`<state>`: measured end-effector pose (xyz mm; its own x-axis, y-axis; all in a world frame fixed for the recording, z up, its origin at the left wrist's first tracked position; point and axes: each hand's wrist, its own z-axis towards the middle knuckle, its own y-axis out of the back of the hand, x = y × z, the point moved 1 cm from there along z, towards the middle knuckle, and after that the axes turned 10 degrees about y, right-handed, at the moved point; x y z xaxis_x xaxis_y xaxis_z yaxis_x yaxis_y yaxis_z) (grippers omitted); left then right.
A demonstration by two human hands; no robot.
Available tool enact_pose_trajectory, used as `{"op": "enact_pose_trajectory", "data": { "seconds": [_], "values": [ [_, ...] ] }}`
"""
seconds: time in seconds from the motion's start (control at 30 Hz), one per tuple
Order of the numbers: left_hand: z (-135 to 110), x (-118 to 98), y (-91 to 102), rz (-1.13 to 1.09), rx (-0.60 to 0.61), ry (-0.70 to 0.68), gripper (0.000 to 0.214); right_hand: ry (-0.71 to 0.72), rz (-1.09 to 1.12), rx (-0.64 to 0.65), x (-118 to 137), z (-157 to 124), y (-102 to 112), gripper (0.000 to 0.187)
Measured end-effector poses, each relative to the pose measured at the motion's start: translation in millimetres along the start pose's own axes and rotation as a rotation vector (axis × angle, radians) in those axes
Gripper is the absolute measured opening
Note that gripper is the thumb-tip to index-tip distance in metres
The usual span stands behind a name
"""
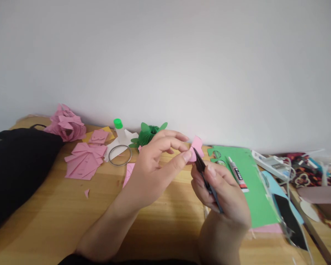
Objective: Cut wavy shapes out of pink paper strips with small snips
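Observation:
My left hand (157,162) pinches a small pink paper piece (197,146) between thumb and fingers, held above the wooden table (57,217). Beside it, my right hand (223,195) is closed around black tweezers (206,178), whose tip touches the lower edge of the pink piece. Both hands hover at the middle of the view, just left of a green paper sheet (256,191).
Pink folded paper shapes (84,158) and a crumpled pink pile (66,123) lie at the left. A green-capped glue bottle (119,130), a metal ring (120,155), a green paper flower (149,134) and a glue tube (237,173) sit nearby. Black fabric (13,169) covers the left; clutter fills the right.

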<state>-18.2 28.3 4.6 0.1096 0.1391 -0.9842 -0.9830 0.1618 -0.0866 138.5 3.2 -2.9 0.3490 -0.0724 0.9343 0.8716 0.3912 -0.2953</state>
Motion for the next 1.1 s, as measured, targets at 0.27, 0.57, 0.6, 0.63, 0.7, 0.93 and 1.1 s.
{"op": "enact_pose_trajectory", "data": {
  "seconds": [0.27,0.57,0.6,0.63,0.7,0.93,1.1],
  "values": [
    [-0.8,-0.8,0.2,0.011,-0.014,0.011,0.014,0.002,-0.022,-0.004,1.8,0.8,-0.5,0.044],
    [-0.1,-1.1,0.0,0.014,-0.026,0.01,0.014,-0.013,-0.03,-0.01,1.8,-0.5,0.8,0.044],
    [0.0,-1.2,0.0,0.018,-0.028,0.009,0.014,-0.018,-0.025,-0.009,1.5,-0.4,0.8,0.044],
    [0.2,-1.2,0.0,0.021,-0.027,0.009,0.014,-0.024,-0.023,-0.01,1.2,-0.2,0.8,0.044],
    [0.4,-1.0,0.3,0.019,-0.022,0.003,0.014,-0.029,-0.019,-0.011,1.0,0.3,0.6,0.043],
    [1.4,-0.1,1.7,-0.002,0.056,-0.019,0.014,-0.04,-0.016,-0.019,0.9,-0.2,0.7,0.045],
    [1.8,0.5,2.3,-0.003,0.09,-0.015,0.012,-0.031,-0.002,-0.02,1.0,0.0,0.8,0.043]
  ]
}}
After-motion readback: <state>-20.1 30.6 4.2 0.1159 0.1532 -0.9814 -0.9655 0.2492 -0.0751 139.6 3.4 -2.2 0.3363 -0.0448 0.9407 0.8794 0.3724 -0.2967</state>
